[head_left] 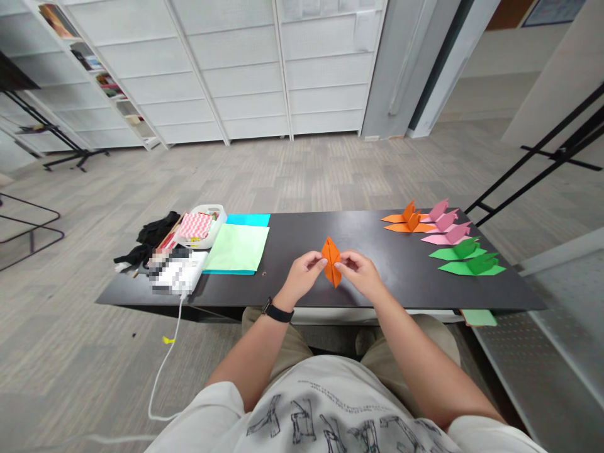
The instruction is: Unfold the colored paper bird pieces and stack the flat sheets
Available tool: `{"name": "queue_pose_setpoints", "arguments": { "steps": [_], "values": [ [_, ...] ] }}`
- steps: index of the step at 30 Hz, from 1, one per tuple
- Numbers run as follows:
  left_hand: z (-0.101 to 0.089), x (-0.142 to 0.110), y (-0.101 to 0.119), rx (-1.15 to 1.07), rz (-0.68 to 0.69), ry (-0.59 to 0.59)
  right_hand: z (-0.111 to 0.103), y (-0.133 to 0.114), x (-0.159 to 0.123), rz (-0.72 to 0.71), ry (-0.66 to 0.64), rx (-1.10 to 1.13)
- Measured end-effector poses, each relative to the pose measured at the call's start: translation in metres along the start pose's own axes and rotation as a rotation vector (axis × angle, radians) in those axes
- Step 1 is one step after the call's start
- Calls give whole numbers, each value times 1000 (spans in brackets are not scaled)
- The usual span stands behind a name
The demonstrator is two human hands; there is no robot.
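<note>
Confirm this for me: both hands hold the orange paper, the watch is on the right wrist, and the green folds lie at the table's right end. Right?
Not quite: the watch is on the left wrist, as the head view shows. The left hand and right hand hold the orange paper, and the green folds lie at the table's right end.

Blocky pixels obscured much of the white device (198, 265), while the pale green sheet (238, 248) hid most of the blue paper (248, 219). The left hand (303, 275) and right hand (362, 274) covered edges of the orange folded paper (331, 255). The shirt's (349, 377) small lettering was illegible.
</note>
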State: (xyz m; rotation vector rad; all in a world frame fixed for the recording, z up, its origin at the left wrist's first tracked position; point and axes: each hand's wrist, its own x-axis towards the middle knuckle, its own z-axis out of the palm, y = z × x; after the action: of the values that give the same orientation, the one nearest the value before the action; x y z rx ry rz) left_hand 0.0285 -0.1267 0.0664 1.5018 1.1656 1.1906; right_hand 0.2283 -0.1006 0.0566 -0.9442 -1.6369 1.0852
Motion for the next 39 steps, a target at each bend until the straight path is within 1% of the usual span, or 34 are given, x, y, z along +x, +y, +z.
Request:
{"name": "queue_pose_setpoints", "arguments": {
  "steps": [4, 8, 12, 15, 18, 24, 25, 27, 31, 34, 36, 39],
  "values": [
    [8, -1, 0, 61, -11, 93, 5, -8, -3, -113, 83, -199],
    [10, -1, 4, 121, 37, 134, 8, -14, -5, -161, 63, -300],
    [10, -1, 4, 185, 88, 157, 10, -14, -6, -167, 45, -313],
    [10, -1, 2, 207, 96, 160, 9, -14, -6, -160, 70, -304],
    [10, -1, 2, 234, 110, 136, 8, -15, -5, -150, 96, -273],
    [4, -4, 4, 293, 138, 164, 0, -15, -2, -174, 46, -282],
    [2, -4, 6, 305, 156, 152, -2, -15, -1, -193, 46, -295],
    [-3, -5, 9, 308, 214, 88, -7, -16, -1, -243, 38, -306],
    [-11, -6, 17, 249, 340, -44, -17, -21, 1, -338, -36, -254],
    [-11, -7, 21, 204, 339, -111, -21, -25, 1, -368, -63, -245],
    [-9, -9, 22, 176, 310, -123, -22, -27, 0, -373, -55, -259],
    [-6, -11, 21, 141, 297, -74, -23, -28, -1, -382, -30, -270]
  ]
}}
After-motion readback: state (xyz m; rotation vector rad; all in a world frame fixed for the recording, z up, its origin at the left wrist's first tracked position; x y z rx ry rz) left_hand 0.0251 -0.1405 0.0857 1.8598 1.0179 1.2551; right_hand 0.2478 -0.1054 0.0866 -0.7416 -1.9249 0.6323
